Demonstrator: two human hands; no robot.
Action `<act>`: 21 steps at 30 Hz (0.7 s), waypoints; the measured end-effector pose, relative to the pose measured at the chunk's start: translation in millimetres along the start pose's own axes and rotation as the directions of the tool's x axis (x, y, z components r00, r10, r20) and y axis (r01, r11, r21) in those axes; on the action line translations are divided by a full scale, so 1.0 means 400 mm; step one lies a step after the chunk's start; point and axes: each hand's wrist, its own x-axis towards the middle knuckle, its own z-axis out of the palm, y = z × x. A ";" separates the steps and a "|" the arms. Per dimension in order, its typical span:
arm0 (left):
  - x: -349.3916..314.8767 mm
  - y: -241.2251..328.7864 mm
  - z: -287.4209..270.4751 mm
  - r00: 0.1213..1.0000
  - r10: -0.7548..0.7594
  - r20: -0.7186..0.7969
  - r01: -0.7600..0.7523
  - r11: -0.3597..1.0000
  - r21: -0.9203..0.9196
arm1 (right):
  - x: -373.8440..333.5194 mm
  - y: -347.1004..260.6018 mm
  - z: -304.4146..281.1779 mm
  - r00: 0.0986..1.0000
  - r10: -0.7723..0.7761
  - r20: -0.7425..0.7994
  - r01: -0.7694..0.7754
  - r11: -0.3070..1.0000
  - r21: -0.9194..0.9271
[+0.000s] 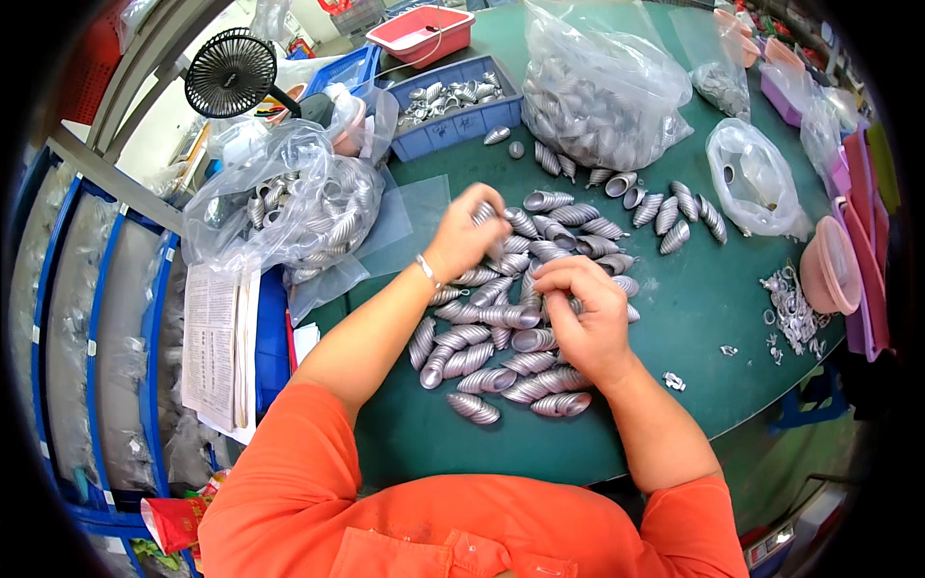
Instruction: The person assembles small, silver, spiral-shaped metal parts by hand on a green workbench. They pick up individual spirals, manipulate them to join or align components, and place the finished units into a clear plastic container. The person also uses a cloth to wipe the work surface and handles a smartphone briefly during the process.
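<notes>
A heap of silver, spirally ridged hollow cone-shaped pieces (467,358) lies on the green table in front of me. At the heap's far left edge, my left hand (466,234) is closed around one silver spiral piece (485,214), partly covered by the fingers. My right hand (590,316) hovers over the right side of the heap, thumb and fingers pinched together. Whatever it may hold is hidden. A few more spiral pieces (674,236) lie apart at the right.
A large clear bag of spiral pieces (602,106) stands at the back, another bag (332,207) at left. Behind are a blue bin (453,130) and a red basin (419,37). Small metal fittings (795,310) lie by a pink bowl (831,267). Papers (220,337) and a fan (231,74) are left.
</notes>
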 end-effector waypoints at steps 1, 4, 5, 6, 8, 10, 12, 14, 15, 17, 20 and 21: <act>-0.016 0.034 0.003 0.980 0.092 0.179 -0.097 0.995 0.019 | 0.002 0.001 -0.001 1.000 0.001 -0.004 -0.001 1.000 -0.005; -0.035 0.083 -0.002 0.898 0.264 0.351 -0.230 0.963 -0.138 | 0.004 0.005 -0.002 1.000 -0.019 -0.008 0.019 1.000 -0.016; -0.018 0.099 -0.026 0.933 0.163 0.321 -0.118 0.981 -0.155 | 0.002 0.009 -0.008 1.000 -0.007 0.002 0.007 1.000 -0.026; 0.006 0.090 -0.057 0.978 0.002 0.207 0.016 0.996 -0.085 | 0.000 0.005 -0.010 1.000 0.019 -0.006 -0.019 0.999 -0.030; 0.037 0.063 -0.093 0.991 -0.125 0.039 0.111 0.958 0.263 | 0.001 0.008 -0.013 0.998 0.058 -0.016 -0.058 0.998 -0.034; 0.042 0.014 -0.106 0.999 -0.045 -0.001 0.030 0.656 0.754 | 0.004 0.018 -0.010 0.999 0.032 -0.030 -0.035 0.996 -0.080; 0.004 0.015 -0.071 0.967 -0.198 0.161 0.012 0.664 0.748 | -0.005 0.040 -0.013 0.999 0.047 0.001 -0.046 0.978 -0.203; -0.010 0.001 -0.061 0.965 -0.072 0.253 -0.127 0.715 0.687 | -0.009 0.055 -0.008 0.997 0.074 0.018 -0.061 0.915 -0.400; -0.015 -0.007 -0.063 0.971 -0.085 0.224 -0.070 0.793 0.605 | -0.015 0.063 -0.006 0.996 0.089 0.023 -0.066 0.868 -0.493; -0.034 -0.002 -0.065 0.979 -0.119 0.166 0.041 0.911 0.411 | -0.030 0.080 -0.002 0.984 0.144 0.103 -0.064 0.830 -0.554; -0.045 0.117 -0.074 0.931 -0.111 0.347 0.075 0.990 0.116 | -0.030 0.080 -0.006 0.979 0.146 0.140 -0.042 0.824 -0.565; -0.048 0.136 -0.079 0.895 -0.077 0.439 0.079 0.997 0.014 | -0.031 0.079 -0.006 0.979 0.149 0.143 -0.043 0.824 -0.565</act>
